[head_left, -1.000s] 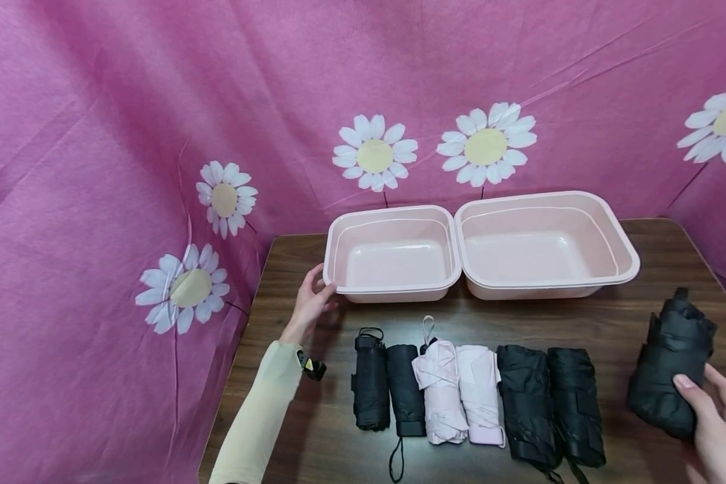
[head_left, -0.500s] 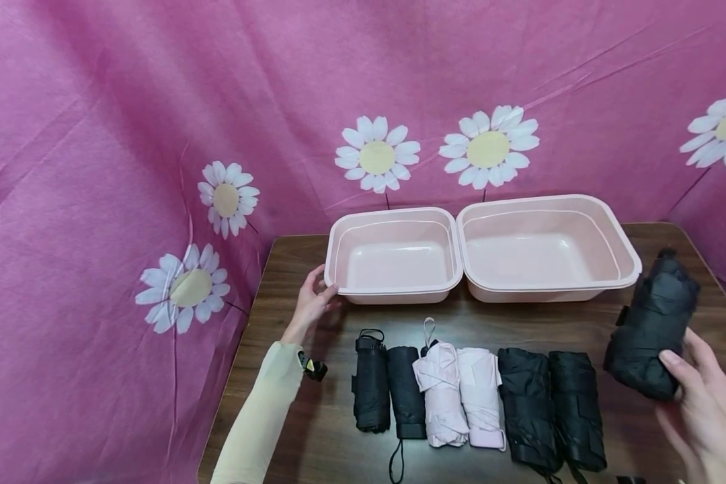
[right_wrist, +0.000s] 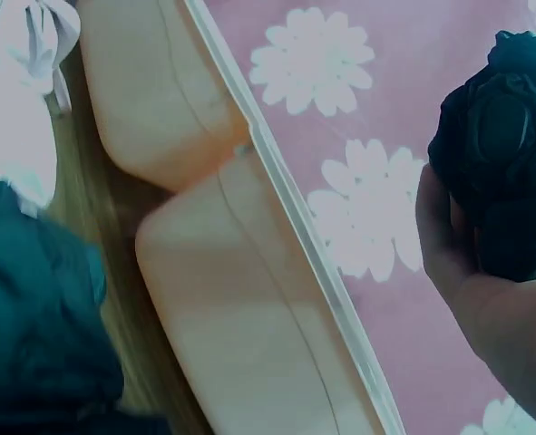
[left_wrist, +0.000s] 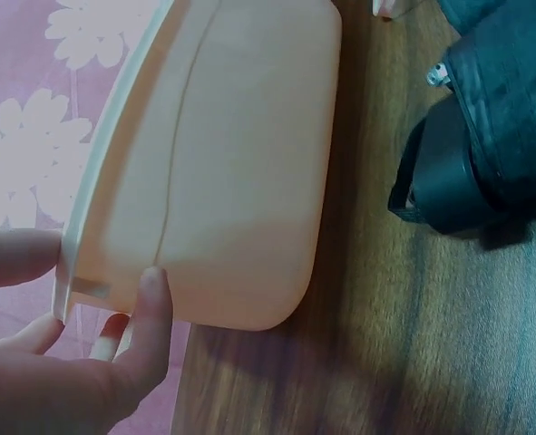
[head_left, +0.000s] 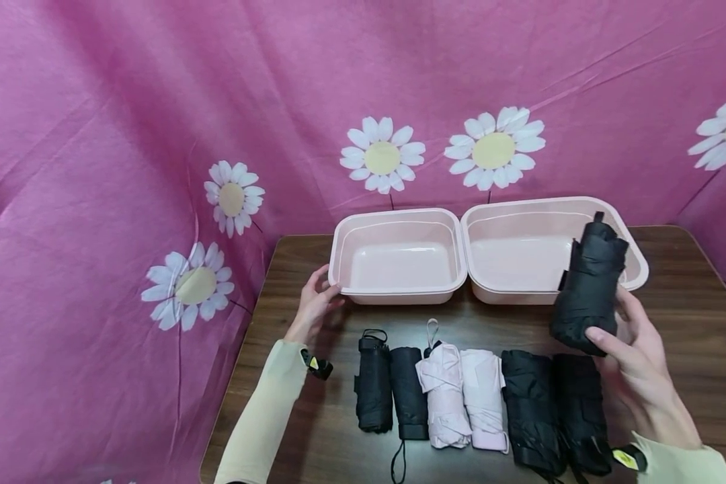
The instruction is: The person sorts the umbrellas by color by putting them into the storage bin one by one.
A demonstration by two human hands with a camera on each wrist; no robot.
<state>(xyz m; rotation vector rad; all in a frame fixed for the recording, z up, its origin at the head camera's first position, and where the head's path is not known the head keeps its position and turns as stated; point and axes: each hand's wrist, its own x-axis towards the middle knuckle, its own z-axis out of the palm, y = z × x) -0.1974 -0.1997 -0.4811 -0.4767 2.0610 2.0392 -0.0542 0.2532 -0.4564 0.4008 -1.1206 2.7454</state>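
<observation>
My right hand grips a black folded umbrella by its lower end. The umbrella is raised, tilted slightly, in front of the right part of the larger pink plastic basin. In the right wrist view the same umbrella shows at the right edge, partly cut off. At the smaller pink basin, my left hand holds the left front corner. The left wrist view has the fingers on both sides of that basin's rim.
Folded umbrellas lie in a row along the front of the wooden table: two slim black ones, two pale pink ones and two thicker black ones. A pink daisy-patterned cloth hangs behind the basins.
My right hand has carried the black umbrella leftward and up from the table's right side to the larger basin's front. The left hand stays at the smaller basin's corner.
</observation>
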